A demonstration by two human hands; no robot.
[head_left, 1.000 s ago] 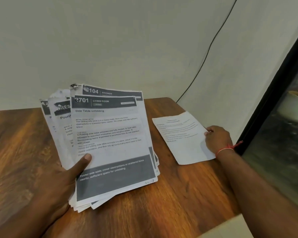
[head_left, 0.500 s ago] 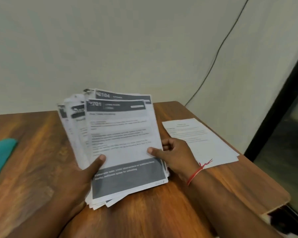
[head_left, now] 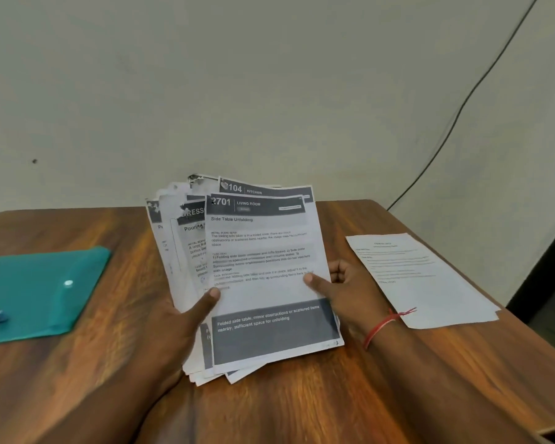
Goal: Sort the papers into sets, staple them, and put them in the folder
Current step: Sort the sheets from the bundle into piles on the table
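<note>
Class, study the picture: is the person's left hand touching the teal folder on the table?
Apart. The head view shows bare table between the teal folder and the left hand, which grips the paper stack.

The papers (head_left: 263, 283) are white, with dark grey bands at top and bottom bearing white lettering. The folder (head_left: 29, 299) on the left is teal. The surface (head_left: 302, 408) is reddish-brown with streaked wood grain. The thread (head_left: 378, 328) is red and the cable (head_left: 462, 107) is black.
</note>
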